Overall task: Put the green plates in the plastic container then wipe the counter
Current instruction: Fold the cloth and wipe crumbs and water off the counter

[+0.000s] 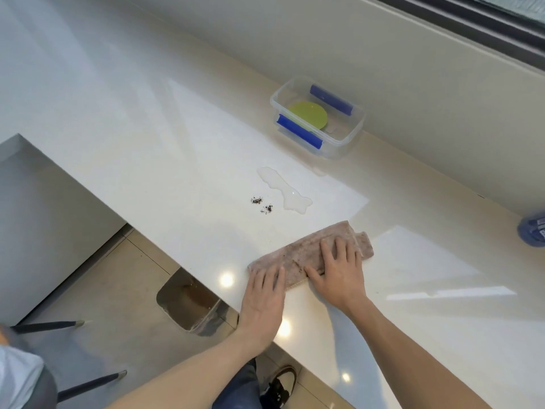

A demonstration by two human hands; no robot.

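A folded brownish cloth (312, 255) is lying flat on the white counter (165, 160), and both hands are pressing down on it with straight, spread fingers. The left hand (264, 293) is covering the cloth's near-left end; the right hand (339, 270) is resting just beside it, on the cloth's middle. Neither is pinching or bunching the fabric.

Just beyond the fingertips, a puddle (284, 188) of clear liquid is sitting unwiped, and to its left two small clusters of dark crumbs (262, 204) are lying close together. Farther out past the puddle, one clear plastic container (345, 140) with two blue latches is standing open near the wall, holding the green plates (308, 115); only one green disc is showing from above, so whether more are stacked beneath it cannot be told.

No green plates are remaining on the counter, so the first half of the task looks done. The wiping seems barely underway, with the spill and crumbs both waiting ahead of the hands.

To the far right, a blue object (532, 228) is being cut off by the frame edge.
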